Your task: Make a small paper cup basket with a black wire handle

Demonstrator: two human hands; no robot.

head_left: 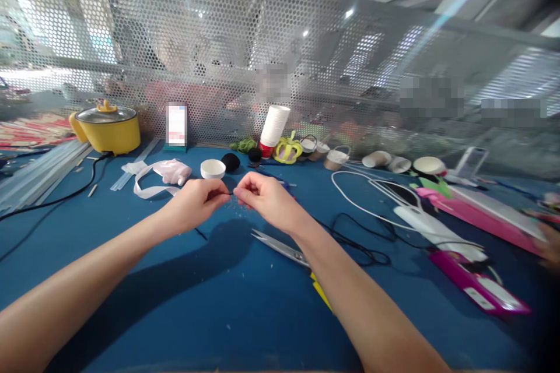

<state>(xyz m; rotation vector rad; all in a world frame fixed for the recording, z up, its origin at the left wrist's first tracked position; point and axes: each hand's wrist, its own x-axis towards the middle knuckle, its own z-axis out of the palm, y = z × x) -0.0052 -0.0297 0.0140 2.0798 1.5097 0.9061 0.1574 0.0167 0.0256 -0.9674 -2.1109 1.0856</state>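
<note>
Left hand (202,201) and right hand (268,197) each pinch a thin dark strand (231,193), at the middle of the frame; it is so small that it could slip and drop if a pinch goes loose; the scissors (280,247), just below and partly hidden by the right arm (345,274), could get bumped if that arm dips.

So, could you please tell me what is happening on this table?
A person's left hand and right hand are close together above a blue table, with a thin dark piece pinched between them, too small to identify. The scissors lie on the table, partly hidden by the right forearm. A white bowl and a black round thing sit just beyond the hands.
</note>
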